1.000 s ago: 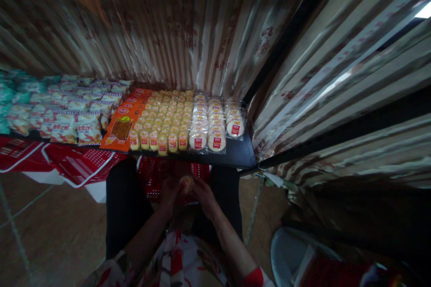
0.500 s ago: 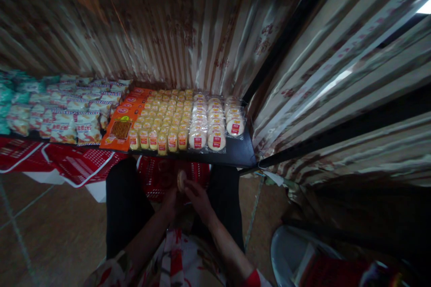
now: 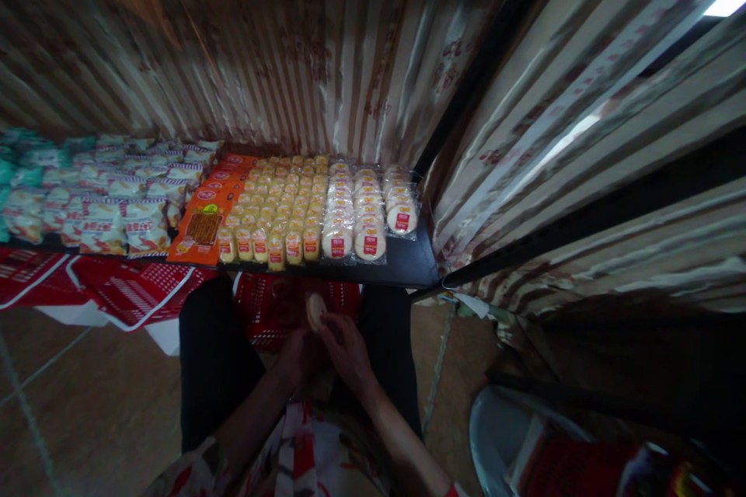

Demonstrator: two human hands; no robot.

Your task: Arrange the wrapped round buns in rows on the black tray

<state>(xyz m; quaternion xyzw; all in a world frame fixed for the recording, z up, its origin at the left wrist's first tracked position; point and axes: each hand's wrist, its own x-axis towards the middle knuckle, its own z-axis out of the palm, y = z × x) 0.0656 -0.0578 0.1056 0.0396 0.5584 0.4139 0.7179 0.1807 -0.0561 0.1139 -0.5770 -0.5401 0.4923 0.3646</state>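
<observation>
Low between my knees, a round pale cracker (image 3: 315, 311) stands on edge, its flat face turned partly sideways. My right hand (image 3: 348, 353) pinches its right side between thumb and fingers. From the lower left my left hand (image 3: 297, 355) closes in at the bottom edge of the cracker, in deep shadow; its fingertips are hard to make out. Beyond my hands, the black shelf (image 3: 408, 268) carries rows of wrapped round white crackers (image 3: 370, 243), small yellow wrapped cakes (image 3: 275, 248) and an orange snack bag (image 3: 201, 227).
White snack bags (image 3: 145, 225) and green bags (image 3: 23, 175) fill the shelf's left part. Red baskets (image 3: 134, 291) stand under it. Striped curtains (image 3: 262, 54) hang behind and to the right. A grey basin (image 3: 489, 435) with packages sits at lower right.
The cracker has turned to show more of its flat face. My right hand has shifted slightly with it. The view has moved a little to the right.
</observation>
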